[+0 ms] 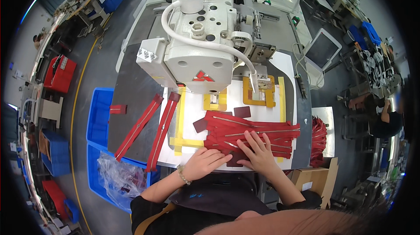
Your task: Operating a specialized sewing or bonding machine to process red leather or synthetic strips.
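A pile of red zippers (253,125) with metal teeth lies on the white work plate in front of me. My right hand (259,152) rests on the pile's near side, palm down with fingers spread. My left hand (209,161) is at the pile's near left edge, its fingers stretched toward the right. Between my hands lies a dark red patch (236,159), close to the left fingertips; whether they touch it I cannot tell. Two more dark red patches, one on the left (200,125) and one on the far side (242,112), lie by the pile.
Beyond the pile stands a white sewing machine (197,60) with yellow-edged clamps (258,97). Two separate zippers (162,128) lie on the left. Blue bins (98,121) hang beside the table's left edge. More red zippers (318,138) and a cardboard box (313,180) are on the right, below a screen (323,49).
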Demonstrator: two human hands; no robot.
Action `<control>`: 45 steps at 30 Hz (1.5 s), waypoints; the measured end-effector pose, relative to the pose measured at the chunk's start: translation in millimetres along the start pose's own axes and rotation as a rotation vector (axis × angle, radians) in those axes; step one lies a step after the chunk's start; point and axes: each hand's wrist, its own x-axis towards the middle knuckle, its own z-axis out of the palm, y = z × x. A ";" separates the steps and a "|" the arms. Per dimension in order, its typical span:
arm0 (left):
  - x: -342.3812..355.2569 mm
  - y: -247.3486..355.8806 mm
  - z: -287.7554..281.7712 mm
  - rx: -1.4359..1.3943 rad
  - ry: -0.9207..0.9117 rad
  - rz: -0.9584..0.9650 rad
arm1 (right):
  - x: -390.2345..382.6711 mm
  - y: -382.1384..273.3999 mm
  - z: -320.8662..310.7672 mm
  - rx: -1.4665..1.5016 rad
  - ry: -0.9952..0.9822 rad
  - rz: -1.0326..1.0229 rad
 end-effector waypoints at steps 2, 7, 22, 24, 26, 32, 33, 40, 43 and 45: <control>-5.7 -1.6 3.2 -0.082 -0.031 -0.061 | 0.1 2.3 -0.7 -0.021 0.043 0.015; -3.7 3.9 -12.5 -0.157 0.255 0.085 | -13.8 -10.4 -3.8 0.304 0.309 -0.012; 5.9 7.8 -3.1 -0.095 0.364 0.211 | 21.2 -40.0 -23.0 1.893 -0.270 0.563; 8.5 9.4 -2.8 -0.169 0.357 0.143 | 19.9 -42.1 -12.5 1.913 0.089 0.479; 20.8 16.8 -11.3 -0.302 0.473 -0.106 | 21.6 -41.3 -13.0 1.888 0.137 0.440; 29.1 26.2 -8.9 -0.556 0.530 -0.268 | 26.3 -51.9 -10.7 1.736 0.330 0.427; 29.9 28.8 -9.4 -0.610 0.547 -0.349 | 25.7 -51.8 -10.9 1.738 0.308 0.440; 30.5 23.5 1.2 -0.981 0.589 -0.486 | 29.0 -45.3 -12.1 1.706 0.287 0.364; 30.0 20.9 3.4 -1.035 0.559 -0.526 | 27.1 -49.6 -6.4 1.726 0.312 0.407; 35.4 20.8 1.8 -1.111 0.583 -0.568 | 28.1 -51.3 -6.4 1.718 0.319 0.450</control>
